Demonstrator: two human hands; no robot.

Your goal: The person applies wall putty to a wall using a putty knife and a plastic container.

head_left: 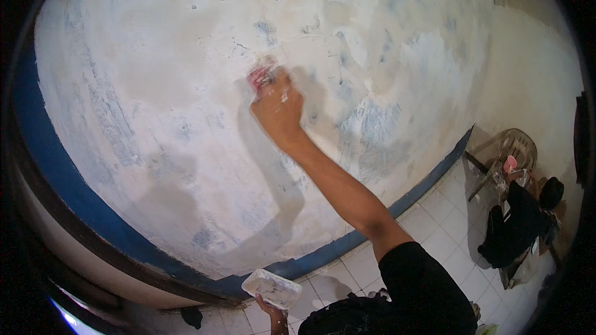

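The right hand (pixel 277 108) is clamped on a red scraper (pixel 261 76), pressing it flat against the wall (pixel 155 87); the left hand (pixel 271 305) grips a tub (pixel 271 288) below, within reach.

A clear rectangular plastic tub (pixel 271 288), smeared white, is sitting in the left hand (pixel 270 308) just below the wall's blue bottom band (pixel 323 255). No labels, signs or screens are showing near that band.

The one camera sits on the person's head, close to the wall (pixel 186 87), looking down toward the floor (pixel 447 223).
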